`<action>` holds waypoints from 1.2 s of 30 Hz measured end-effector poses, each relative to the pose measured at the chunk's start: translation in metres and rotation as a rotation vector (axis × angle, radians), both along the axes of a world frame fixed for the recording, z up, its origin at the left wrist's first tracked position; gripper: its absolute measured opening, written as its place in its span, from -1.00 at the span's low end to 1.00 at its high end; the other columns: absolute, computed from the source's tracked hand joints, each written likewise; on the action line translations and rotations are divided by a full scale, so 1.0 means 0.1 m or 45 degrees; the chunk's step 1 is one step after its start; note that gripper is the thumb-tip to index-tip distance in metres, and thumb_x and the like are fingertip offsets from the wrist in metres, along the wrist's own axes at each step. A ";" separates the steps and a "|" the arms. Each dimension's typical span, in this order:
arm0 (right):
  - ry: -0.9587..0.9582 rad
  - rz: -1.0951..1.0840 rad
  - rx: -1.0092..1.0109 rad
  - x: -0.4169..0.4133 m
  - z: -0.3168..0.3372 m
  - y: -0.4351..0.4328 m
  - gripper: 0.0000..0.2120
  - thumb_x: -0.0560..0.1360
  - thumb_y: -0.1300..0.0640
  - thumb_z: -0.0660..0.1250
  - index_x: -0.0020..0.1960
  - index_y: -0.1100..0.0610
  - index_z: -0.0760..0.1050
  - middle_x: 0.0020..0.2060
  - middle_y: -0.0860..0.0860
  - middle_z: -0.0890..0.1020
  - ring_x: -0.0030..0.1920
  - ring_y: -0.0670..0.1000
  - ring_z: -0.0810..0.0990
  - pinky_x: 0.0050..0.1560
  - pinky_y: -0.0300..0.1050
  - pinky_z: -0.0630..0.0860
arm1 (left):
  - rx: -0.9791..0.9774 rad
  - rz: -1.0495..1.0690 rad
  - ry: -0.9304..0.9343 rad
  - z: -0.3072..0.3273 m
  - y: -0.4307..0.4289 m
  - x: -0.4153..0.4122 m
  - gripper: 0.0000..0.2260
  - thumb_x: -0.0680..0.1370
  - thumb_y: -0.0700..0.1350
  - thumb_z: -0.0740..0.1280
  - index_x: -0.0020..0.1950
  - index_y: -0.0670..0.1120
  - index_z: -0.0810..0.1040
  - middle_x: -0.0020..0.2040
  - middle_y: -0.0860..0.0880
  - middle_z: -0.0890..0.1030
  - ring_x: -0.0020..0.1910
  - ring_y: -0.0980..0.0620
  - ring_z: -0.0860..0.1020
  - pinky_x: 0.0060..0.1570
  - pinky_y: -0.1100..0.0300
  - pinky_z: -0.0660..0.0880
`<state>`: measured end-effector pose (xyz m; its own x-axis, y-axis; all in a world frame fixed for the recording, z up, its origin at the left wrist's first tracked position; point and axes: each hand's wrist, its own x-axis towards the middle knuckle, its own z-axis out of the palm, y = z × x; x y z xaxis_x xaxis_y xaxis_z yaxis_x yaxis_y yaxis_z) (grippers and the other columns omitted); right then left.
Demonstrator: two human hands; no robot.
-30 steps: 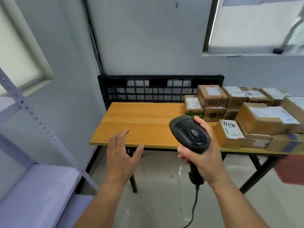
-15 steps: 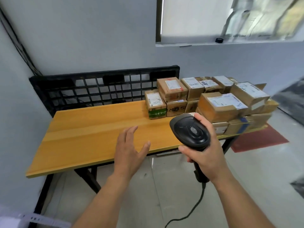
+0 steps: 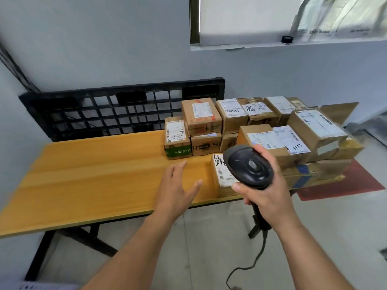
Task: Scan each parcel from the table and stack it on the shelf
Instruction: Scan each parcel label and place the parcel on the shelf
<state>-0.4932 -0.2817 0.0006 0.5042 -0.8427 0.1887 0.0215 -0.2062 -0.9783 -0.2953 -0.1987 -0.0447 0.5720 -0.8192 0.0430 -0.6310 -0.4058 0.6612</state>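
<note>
The right hand (image 3: 270,197) is wrapped around the handle of a black barcode scanner (image 3: 248,166), its head raised over the counter (image 3: 94,181). The left hand (image 3: 178,187) hovers above the wood, fingers spread and relaxed, holding nothing. The cardboard parcels (image 3: 272,135) sit stacked at the counter's right end, the nearest just beside the scanner.

Smooth wooden table (image 3: 94,181), matt cardboard parcels (image 3: 201,116), glossy black plastic scanner (image 3: 249,166).
</note>
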 end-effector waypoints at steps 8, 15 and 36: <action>0.063 0.073 0.064 -0.37 -0.23 -0.91 -0.14 0.13 -0.04 0.61 0.36 -0.28 0.34 0.16 -0.28 0.53 0.07 0.11 0.61 -0.26 -0.22 0.60 | 0.268 0.159 0.271 -0.36 -0.91 -0.47 -0.39 0.58 0.19 0.24 0.56 0.04 0.13 0.50 -0.04 0.26 0.42 -0.04 0.33 0.33 -0.08 0.41; 0.094 0.139 0.130 -0.45 -0.33 -1.48 -0.20 0.18 0.07 0.60 0.28 -0.41 0.35 0.16 -0.22 0.53 -0.07 0.09 0.60 -0.41 -0.15 0.57 | 0.332 0.226 0.572 -0.54 -1.20 -0.67 -0.60 0.63 0.15 0.13 0.39 -0.01 0.40 0.22 -0.03 0.57 0.10 0.02 0.56 0.09 0.06 0.56; 0.177 0.182 0.137 -0.41 -0.33 -1.55 -0.09 0.31 0.22 0.60 0.48 -0.23 0.24 0.21 -0.09 0.51 -0.31 -0.03 0.64 -0.40 -0.09 0.60 | 0.181 0.261 1.062 -0.28 -1.05 -0.43 -0.21 0.47 -0.22 0.42 0.53 0.22 0.09 0.08 -0.08 0.63 0.08 -0.06 0.58 0.07 0.02 0.52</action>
